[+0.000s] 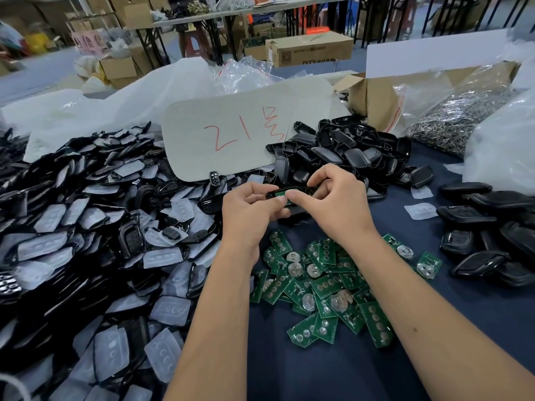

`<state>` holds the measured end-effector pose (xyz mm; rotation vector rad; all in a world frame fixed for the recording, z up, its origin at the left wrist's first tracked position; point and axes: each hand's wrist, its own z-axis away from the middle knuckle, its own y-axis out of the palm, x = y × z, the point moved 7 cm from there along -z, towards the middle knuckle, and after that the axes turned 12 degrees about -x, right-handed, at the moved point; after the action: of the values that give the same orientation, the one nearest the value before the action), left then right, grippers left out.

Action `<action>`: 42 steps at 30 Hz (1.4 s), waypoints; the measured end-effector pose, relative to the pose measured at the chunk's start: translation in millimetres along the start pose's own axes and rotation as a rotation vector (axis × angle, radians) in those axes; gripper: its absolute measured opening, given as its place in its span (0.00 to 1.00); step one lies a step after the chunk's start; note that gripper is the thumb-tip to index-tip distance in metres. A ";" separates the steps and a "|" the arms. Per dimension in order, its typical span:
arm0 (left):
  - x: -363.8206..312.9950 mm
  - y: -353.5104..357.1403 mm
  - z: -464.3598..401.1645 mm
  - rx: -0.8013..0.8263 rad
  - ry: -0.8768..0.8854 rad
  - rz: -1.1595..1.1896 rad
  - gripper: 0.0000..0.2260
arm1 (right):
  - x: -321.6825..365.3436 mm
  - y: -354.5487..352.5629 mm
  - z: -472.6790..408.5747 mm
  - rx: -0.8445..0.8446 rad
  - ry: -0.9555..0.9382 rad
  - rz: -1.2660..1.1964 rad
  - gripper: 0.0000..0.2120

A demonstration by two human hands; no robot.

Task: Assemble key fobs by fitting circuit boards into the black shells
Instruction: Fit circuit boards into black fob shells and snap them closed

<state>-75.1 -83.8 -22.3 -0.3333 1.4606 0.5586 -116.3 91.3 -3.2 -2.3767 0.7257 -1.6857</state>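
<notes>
Both hands on shell

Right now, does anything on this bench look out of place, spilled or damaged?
Nothing looks damaged. Both hands, left hand and right hand, hold a black plastic shell with a green circuit board in it. Loose green boards lie heaped on the dark blue tablecloth.
</notes>
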 end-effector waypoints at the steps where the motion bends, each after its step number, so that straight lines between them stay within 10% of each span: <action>1: -0.3 -0.3 -0.3 0.009 -0.008 0.013 0.09 | -0.1 -0.5 -1.0 0.010 0.003 -0.007 0.16; 10: -3.7 -3.5 -6.3 0.037 -0.022 0.089 0.09 | 8.5 15.9 6.8 0.335 0.166 -0.520 0.05; 21: -10.8 8.5 1.1 0.007 0.006 0.188 0.05 | 14.5 22.6 10.8 0.070 0.303 -0.689 0.05; 28: -66.2 -71.4 -12.0 -0.256 0.212 0.194 0.09 | 72.3 58.6 45.3 0.114 -0.056 -0.339 0.09; 34: -83.0 -170.6 -17.2 -0.518 0.171 0.472 0.07 | 125.7 124.3 114.3 0.640 -0.792 0.250 0.17; 42: -80.5 -187.2 -19.8 -0.558 0.218 0.478 0.06 | 134.1 115.4 97.4 0.569 -0.671 0.099 0.07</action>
<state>9.0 -262.2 32.8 -0.4941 1.5833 1.3616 -27.5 -86.7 31.7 -2.2027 0.2018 -0.7970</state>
